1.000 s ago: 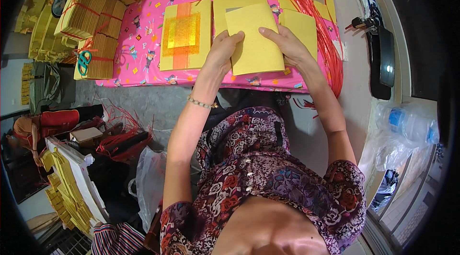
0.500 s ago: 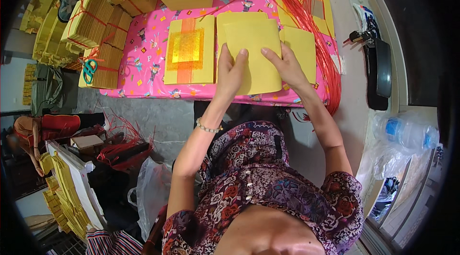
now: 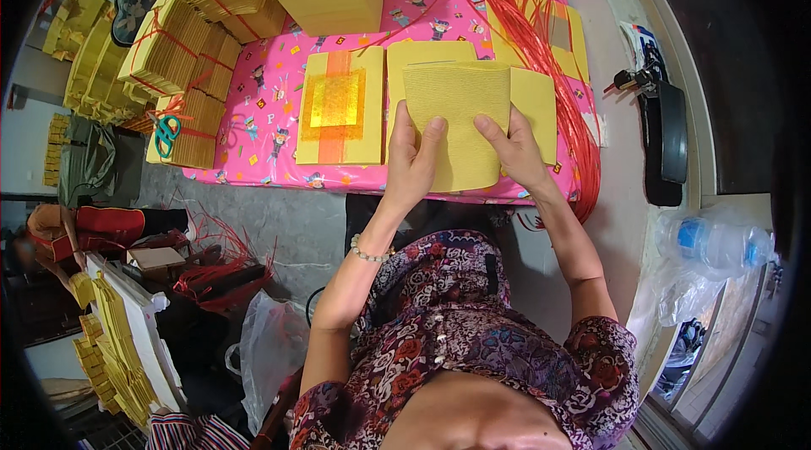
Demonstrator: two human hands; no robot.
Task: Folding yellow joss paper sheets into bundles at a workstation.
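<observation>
A thick stack of yellow paper sheets point(image 3: 460, 112) lies on the pink patterned tablecloth point(image 3: 270, 82), right of the yellow gold-foil sheet point(image 3: 338, 103); tied yellow paper bundles point(image 3: 182, 53) sit far left.

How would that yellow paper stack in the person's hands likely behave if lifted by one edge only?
Probably floppy: the yellow paper stack looks like many thin sheets, and both the left hand and right hand support it. The sheets look loose, with no red string around them, so they could fan or slide apart. It is likely light, since it is held by the fingers alone.
</observation>
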